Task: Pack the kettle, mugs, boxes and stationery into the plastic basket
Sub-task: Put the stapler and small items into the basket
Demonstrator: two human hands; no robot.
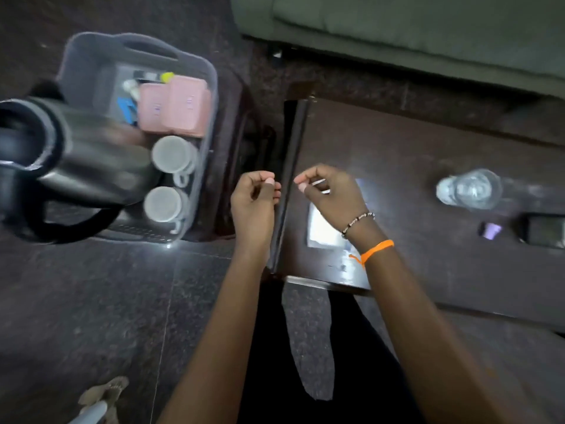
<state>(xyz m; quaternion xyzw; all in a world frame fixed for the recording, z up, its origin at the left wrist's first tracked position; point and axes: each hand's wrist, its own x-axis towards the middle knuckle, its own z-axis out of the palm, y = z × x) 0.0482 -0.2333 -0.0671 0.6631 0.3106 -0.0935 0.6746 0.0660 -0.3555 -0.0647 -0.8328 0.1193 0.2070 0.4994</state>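
Note:
The translucent grey plastic basket (211, 96) stands on the dark floor at the left. Inside it sit a steel kettle (101, 160) with a black lid and handle, two white mugs (172, 154) (163, 205), and two pink boxes (154, 107) (188, 105). Small stationery, including a blue item (127, 108) and a yellow one (167, 76), lies at the back. My left hand (253, 203) hovers beside the table's edge, fingers curled with nothing in them. My right hand (330, 194) is curled over the table corner; a thin pale sliver shows at its fingers, unclear whether held.
A dark wooden table (428, 154) fills the right side, carrying a white-and-blue booklet (321, 231) under my right wrist, a clear glass (470, 189), a small purple item (490, 231) and a phone (544, 229). A green sofa (412, 26) runs behind. A sandal (104, 393) lies on the floor.

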